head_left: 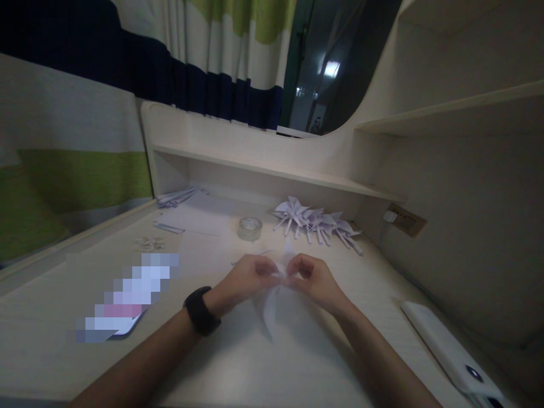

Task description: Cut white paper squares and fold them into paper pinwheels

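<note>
Over the middle of the desk, a thin white paper pinwheel is pinched at its centre between both hands, one blade hanging down and another pointing up. My left hand, with a black watch on the wrist, grips its left side with thumb and fingers closed. From the right, my right hand pinches the same paper, fingertips almost touching those of the left. The centre of the pinwheel is blurred and partly covered by the fingers. Behind the hands lies a row of finished-looking white paper pinwheels on paper sticks.
A roll of clear tape lies beyond the hands. White paper sheets, rolled paper sticks and small pale pieces are at left. Nearer is a blurred-out phone. A long white device and wall socket are at right.
</note>
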### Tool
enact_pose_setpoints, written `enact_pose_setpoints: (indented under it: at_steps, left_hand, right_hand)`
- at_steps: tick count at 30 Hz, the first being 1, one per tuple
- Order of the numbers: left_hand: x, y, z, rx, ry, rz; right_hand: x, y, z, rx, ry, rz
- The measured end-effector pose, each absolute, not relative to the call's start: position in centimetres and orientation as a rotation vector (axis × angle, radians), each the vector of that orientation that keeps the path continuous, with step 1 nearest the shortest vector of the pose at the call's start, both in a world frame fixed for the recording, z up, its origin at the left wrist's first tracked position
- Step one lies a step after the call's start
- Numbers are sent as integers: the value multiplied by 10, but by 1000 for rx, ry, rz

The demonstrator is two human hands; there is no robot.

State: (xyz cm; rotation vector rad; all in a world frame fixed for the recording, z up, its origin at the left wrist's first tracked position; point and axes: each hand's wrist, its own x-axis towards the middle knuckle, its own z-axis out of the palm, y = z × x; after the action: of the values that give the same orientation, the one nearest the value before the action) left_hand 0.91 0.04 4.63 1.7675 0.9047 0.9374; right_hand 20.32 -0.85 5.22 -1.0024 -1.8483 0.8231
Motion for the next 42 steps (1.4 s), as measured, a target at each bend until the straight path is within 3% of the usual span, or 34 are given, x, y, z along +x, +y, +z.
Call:
enact_pose_setpoints:
  at_steps: [42]
  left_hand:
    - [10,-2,48,1749,912,931]
  right_hand:
    - [203,-8,54,-1025,-1795,916]
